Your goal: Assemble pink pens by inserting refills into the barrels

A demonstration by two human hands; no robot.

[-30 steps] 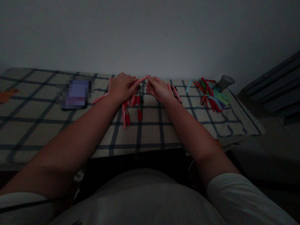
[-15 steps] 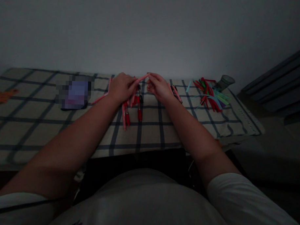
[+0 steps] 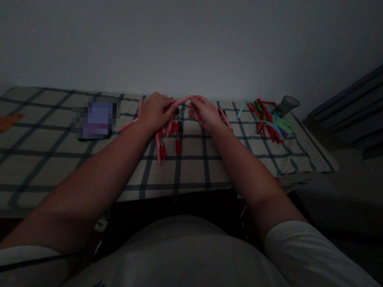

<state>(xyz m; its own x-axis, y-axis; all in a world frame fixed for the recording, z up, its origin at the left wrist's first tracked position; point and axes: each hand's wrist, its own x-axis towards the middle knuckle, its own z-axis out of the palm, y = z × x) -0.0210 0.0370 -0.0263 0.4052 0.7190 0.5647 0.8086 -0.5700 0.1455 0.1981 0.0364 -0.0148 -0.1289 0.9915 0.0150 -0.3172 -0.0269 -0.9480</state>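
A slim pink pen (image 3: 182, 100) is stretched between my two hands above the table. My left hand (image 3: 156, 111) is closed round its left end, palm down. The fingertips of my right hand (image 3: 203, 111) pinch the other end. Beneath and in front of my left hand lie several pens, among them a pink pen (image 3: 158, 148) and a red-capped pen (image 3: 178, 146). Part of this pile is hidden under the hand. Behind my right wrist lie a few black and pink pens (image 3: 224, 118).
On the checked cloth (image 3: 190, 172), a phone-like device (image 3: 100, 117), blurred out, lies at left beside an orange figure (image 3: 5, 122). To the right are a heap of coloured strips (image 3: 269, 121) and a grey translucent cup (image 3: 287, 105). A wall (image 3: 195, 43) rises behind.
The fingertips of my right hand have dipped slightly, and the right end of the pink pen with them. My left hand stays in place.
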